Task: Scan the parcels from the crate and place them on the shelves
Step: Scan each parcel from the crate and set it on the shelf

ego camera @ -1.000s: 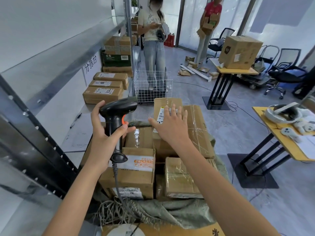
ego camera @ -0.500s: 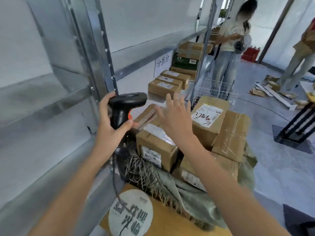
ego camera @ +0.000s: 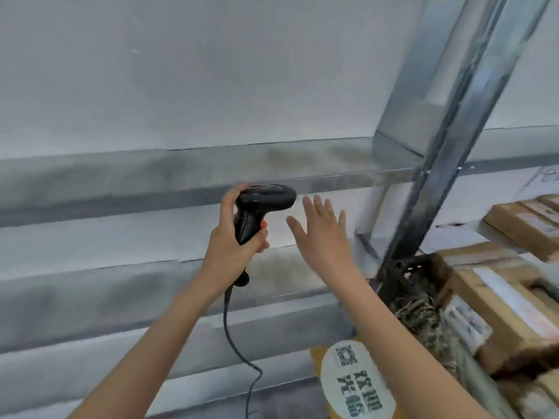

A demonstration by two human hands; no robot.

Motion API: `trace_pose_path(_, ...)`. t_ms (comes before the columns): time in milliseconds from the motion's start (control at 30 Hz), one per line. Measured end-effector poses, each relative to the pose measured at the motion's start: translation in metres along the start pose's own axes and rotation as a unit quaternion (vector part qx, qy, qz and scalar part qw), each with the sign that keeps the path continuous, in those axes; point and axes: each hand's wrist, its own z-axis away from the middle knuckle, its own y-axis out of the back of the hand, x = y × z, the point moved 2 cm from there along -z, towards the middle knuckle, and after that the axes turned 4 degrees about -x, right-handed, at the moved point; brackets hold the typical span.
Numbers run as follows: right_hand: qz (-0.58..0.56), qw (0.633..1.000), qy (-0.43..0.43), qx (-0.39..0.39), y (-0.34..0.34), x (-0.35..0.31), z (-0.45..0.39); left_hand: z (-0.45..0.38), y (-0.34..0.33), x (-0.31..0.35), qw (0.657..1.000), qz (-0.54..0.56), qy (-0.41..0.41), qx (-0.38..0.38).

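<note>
Left hand [ego camera: 234, 246] is wrapped around the grip of a black corded barcode scanner [ego camera: 260, 207], scanner head pointing right, level with the edge of a metal shelf [ego camera: 181, 173]. Right hand [ego camera: 320, 234] is flat, fingers spread and straight, holding nothing, just beside the scanner nose and in front of the shelf gap. Parcels in the crate [ego camera: 496, 300] sit low and to the right, beyond the grey upright post [ego camera: 438, 164]; the right hand is clearly the nearer one, so my guess is it reaches right and down for the next box. The nearest labelled box's long axis runs from upper left down to the right edge. More boxes on the shelf [ego camera: 526, 222] lie further right, cut off by the frame. Labels are blurred and unreadable; the crate itself is mostly hidden under sacking and boxes.
</note>
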Motion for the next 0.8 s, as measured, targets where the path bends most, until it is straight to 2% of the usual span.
trace_pose_path(367, -0.058, 0.965, 0.234, -0.105, -0.092, -0.251, 0.016, 0.107, 0.231, 0.017, 0.966, -0.122, 0.001, 0.227)
trace_pose_path(567, -0.064, 0.916, 0.355, -0.174, -0.150, -0.395, 0.054, 0.193, 0.354, 0.021, 0.917, -0.183, 0.036, 0.353)
trace_pose_path(800, -0.085, 0.860, 0.457, -0.208, -0.202, -0.548, 0.104, 0.283, 0.475, 0.040, 0.861, -0.262, 0.062, 0.431)
